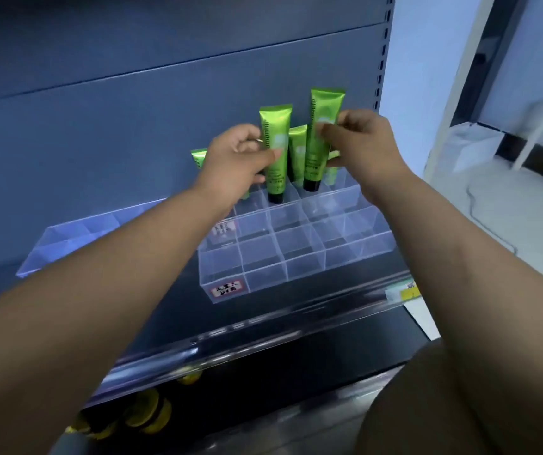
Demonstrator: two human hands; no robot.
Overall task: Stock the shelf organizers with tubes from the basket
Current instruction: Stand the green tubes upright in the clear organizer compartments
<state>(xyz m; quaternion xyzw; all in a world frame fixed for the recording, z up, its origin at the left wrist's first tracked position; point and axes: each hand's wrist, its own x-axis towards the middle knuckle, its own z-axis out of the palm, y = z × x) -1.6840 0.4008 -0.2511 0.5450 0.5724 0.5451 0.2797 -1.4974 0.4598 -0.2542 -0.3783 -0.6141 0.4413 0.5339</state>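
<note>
One green tube [275, 152] is pinched by the left hand [240, 159], a higher tube [321, 139] by the right hand [362, 142], both cap-down, likely to stand upright. Just below the hands lies the clear organizer [263, 277]; between them stands a stocked tube [297, 149].

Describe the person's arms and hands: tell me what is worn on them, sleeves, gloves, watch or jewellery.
Nothing worn shows. The left forearm and right forearm are bare to the frame edge, with no sleeve in view. The left hand and right hand are ungloved. Neither wrist carries a watch or a bracelet, and no ring shows on the fingers in view.
</note>
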